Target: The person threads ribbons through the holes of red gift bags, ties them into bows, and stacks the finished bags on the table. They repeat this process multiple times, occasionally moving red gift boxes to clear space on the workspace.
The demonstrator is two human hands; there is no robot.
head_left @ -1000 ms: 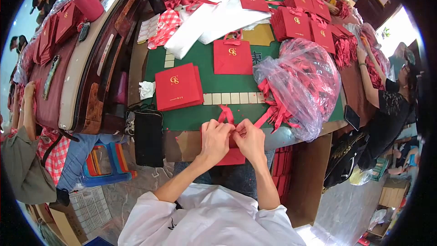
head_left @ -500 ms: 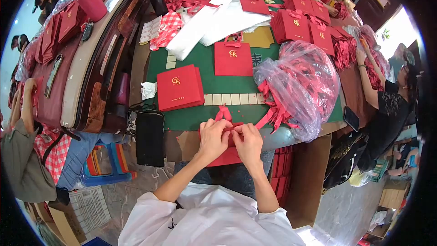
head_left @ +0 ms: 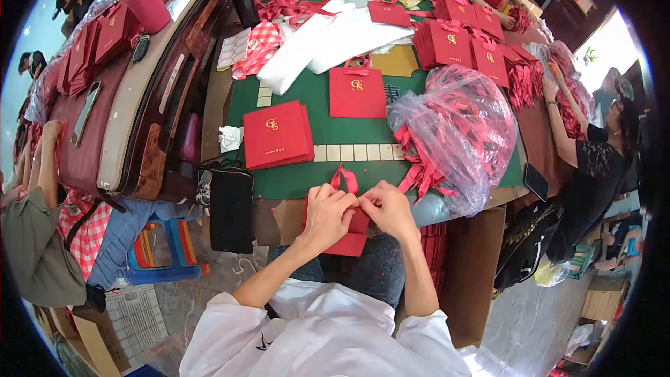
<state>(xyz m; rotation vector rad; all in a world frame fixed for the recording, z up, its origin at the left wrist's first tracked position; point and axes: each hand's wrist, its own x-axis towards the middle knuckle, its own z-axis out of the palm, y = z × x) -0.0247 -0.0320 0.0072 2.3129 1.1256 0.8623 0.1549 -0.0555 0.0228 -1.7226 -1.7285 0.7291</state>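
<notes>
At the table's near edge my left hand (head_left: pixel 326 213) is closed on a small red paper bag (head_left: pixel 345 244), its fingers over the bag's upper part. My right hand (head_left: pixel 389 208) pinches at the bag's edge beside the left fingertips; what lies in that pinch is too small to make out. A red ribbon loop (head_left: pixel 344 179) stands up beyond the fingers. Ahead on the left lies a stack of flat red bags (head_left: pixel 276 136) with gold lettering. A single red bag with a ribbon handle (head_left: pixel 357 94) lies farther back. To the right, a clear plastic sack (head_left: pixel 467 132) spills red ribbons.
A row of white tiles (head_left: pixel 359 153) crosses the green tabletop (head_left: pixel 279 185). White plastic sheets (head_left: pixel 307 45) and stacked red bags (head_left: pixel 447 45) lie behind. A black pouch (head_left: pixel 232 209) hangs at the left edge; a cardboard box (head_left: pixel 474 272) stands right. Other people work on both sides.
My right hand has shifted a little to the right, its fingers pulling away from the left hand. The ribbon loop is opened wider, and more of the bag shows.
</notes>
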